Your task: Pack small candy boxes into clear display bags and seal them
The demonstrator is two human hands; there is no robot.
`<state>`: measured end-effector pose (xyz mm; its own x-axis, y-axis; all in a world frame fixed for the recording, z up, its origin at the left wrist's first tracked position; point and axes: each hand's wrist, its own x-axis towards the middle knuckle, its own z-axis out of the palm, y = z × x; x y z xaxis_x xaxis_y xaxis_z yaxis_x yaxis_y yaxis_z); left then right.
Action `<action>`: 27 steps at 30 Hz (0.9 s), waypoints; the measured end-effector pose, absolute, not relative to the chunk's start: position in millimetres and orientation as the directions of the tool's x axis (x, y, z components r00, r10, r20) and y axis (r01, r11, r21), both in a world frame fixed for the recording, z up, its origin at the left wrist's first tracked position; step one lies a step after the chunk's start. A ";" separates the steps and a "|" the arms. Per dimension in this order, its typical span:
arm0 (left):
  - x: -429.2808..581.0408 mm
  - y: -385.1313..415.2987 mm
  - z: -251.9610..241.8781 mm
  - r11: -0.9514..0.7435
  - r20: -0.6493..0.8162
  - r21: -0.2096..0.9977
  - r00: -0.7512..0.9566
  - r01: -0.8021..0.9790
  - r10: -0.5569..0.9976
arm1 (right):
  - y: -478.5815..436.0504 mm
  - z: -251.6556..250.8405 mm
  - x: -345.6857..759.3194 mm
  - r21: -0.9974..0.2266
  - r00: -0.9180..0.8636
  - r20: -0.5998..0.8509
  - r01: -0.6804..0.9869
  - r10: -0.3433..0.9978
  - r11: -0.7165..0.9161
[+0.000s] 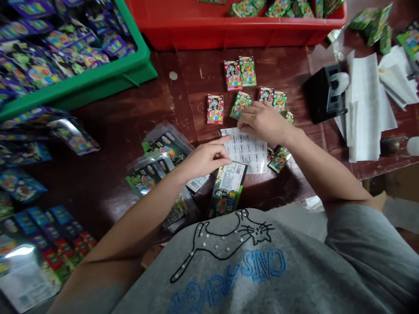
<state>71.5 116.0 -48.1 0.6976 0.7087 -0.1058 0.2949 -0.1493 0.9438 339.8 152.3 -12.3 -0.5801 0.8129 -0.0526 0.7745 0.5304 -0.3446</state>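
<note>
White sticker sheet [245, 152] flat on the bench [124, 126]: we see the left hand [204, 160], grip pinching its left edge, right hand [265, 122], grip curled shut on its far edge, packets [215, 109] just beyond.

The table [137, 113] is dark red-brown wood, worn and scuffed, with a dull sheen. The sticker sheet [247, 150] is white paper, matt. The packets [215, 109] are glossy printed foil or plastic. The clear bags [163, 146] are shiny thin plastic film. The green crate [108, 76] and red crate [209, 30] are smooth hard plastic. The tape dispenser [324, 93] is black plastic. The shirt [294, 270] is matt grey cloth.
</note>
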 end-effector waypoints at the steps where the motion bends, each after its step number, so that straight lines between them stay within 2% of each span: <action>1: 71.9 116.2 -48.6 -0.152 -0.110 0.941 0.699 0.301 0.707 | 145.2 -5.5 338.7 -0.375 -0.588 -0.055 0.761 0.807 0.529; 3: 71.9 115.7 -48.3 -0.151 -0.114 0.940 0.697 0.307 0.708 | 129.7 10.9 336.1 -0.464 -0.615 -0.030 0.707 0.788 0.534; 6: 67.9 111.6 -43.6 -0.133 -0.119 0.941 0.672 0.310 0.731 | 108.0 35.6 332.1 -0.683 -0.632 0.017 0.558 0.775 0.471; 9: 60.8 103.2 -36.0 -0.085 -0.107 0.960 0.632 0.266 0.768 | 93.9 43.9 325.4 -0.912 -0.607 -0.060 0.356 0.792 0.203; 11: 56.4 96.3 -31.2 -0.004 -0.138 0.975 0.618 0.223 0.774 | 88.6 36.2 318.4 -0.971 -0.621 -0.156 0.238 0.768 -0.005; 13: 53.2 89.9 -26.9 0.071 -0.187 0.975 0.609 0.210 0.771 | 85.2 22.6 310.3 -0.975 -0.643 -0.216 0.187 0.735 -0.123; 15: 50.9 84.8 -22.6 0.095 -0.210 0.971 0.592 0.219 0.778 | 82.2 10.0 302.9 -0.967 -0.634 -0.241 0.220 0.735 -0.127; 18: 46.8 80.5 -16.2 0.083 -0.199 0.971 0.564 0.225 0.801 | 74.2 3.1 294.5 -0.936 -0.572 -0.192 0.350 0.797 0.026; 22: 38.9 79.1 -10.7 0.056 -0.168 0.976 0.563 0.211 0.809 | 51.7 7.4 285.3 -0.798 -0.460 0.011 0.530 0.888 0.285; 24: 36.5 78.6 -10.2 0.061 -0.163 0.979 0.575 0.192 0.802 | 39.0 7.7 279.8 -0.731 -0.424 0.049 0.602 0.904 0.322; 27: 37.6 78.0 -11.6 0.100 -0.185 0.979 0.582 0.175 0.792 | 26.7 6.0 271.1 -0.697 -0.392 0.039 0.648 0.919 0.306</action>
<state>37.6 78.0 -11.6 0.5817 0.7921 -0.1850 0.1749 0.1003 0.9795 271.1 26.7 6.0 -0.3923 0.9190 0.0385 0.6481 0.3059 -0.6974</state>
